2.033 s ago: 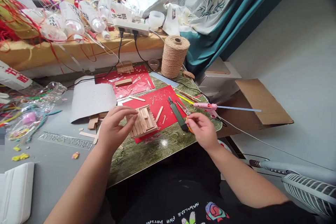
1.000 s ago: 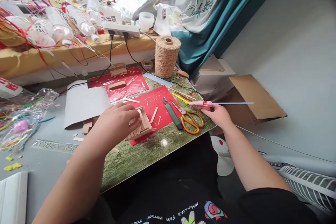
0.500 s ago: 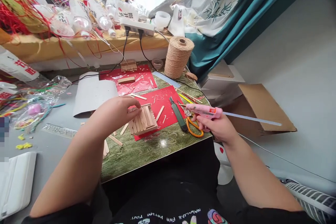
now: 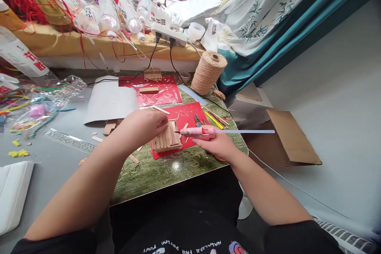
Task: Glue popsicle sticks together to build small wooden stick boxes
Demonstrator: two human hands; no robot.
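Pink plastic sits in your right hand: the fingers close round the glue gun, held roughly level so that its nozzle points left at the wooden stick piece. A pale glue stick juts out behind, over the edge of the tabletop, where nothing blocks it. Your wooden piece, flat sticks side by side, lies on a red sheet, which probably shields the surface from drips. Your left hand bends over the piece's far left corner, seemingly to steady it; those fingertips are mostly hidden, so you cannot tell whether they pinch anything. Nozzle and wood overlap from up here (touching or just apart, hard to say). Beyond the gun, the green cutter lies partly covered.
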